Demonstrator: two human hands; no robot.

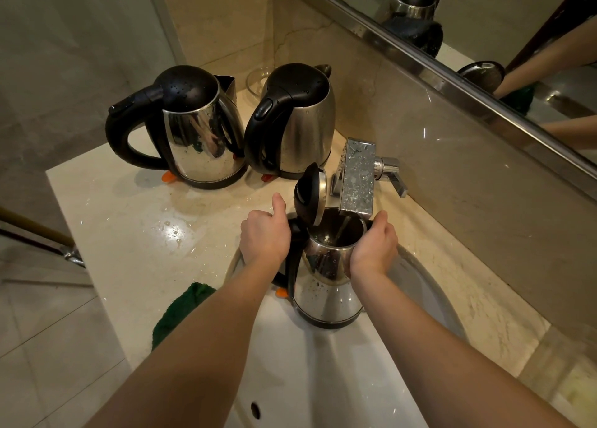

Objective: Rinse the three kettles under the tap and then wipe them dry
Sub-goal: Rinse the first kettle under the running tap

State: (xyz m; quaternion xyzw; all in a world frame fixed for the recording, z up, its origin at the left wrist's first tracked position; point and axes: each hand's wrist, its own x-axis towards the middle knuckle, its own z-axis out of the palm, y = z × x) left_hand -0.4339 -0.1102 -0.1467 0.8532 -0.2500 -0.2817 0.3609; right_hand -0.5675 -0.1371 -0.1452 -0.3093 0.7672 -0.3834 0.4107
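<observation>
Open kettle (326,292): lid up, between both sets of fingers, over sink (420,285), under tap (357,175) | left hand (265,237): fingers curled round handle, thumb raised | right hand (374,250): fingers wrapped on body | second kettle (200,136), third kettle (300,127): beyond fingers, on surface (129,233), lids closed

no readable text, labels, or numbers
</observation>
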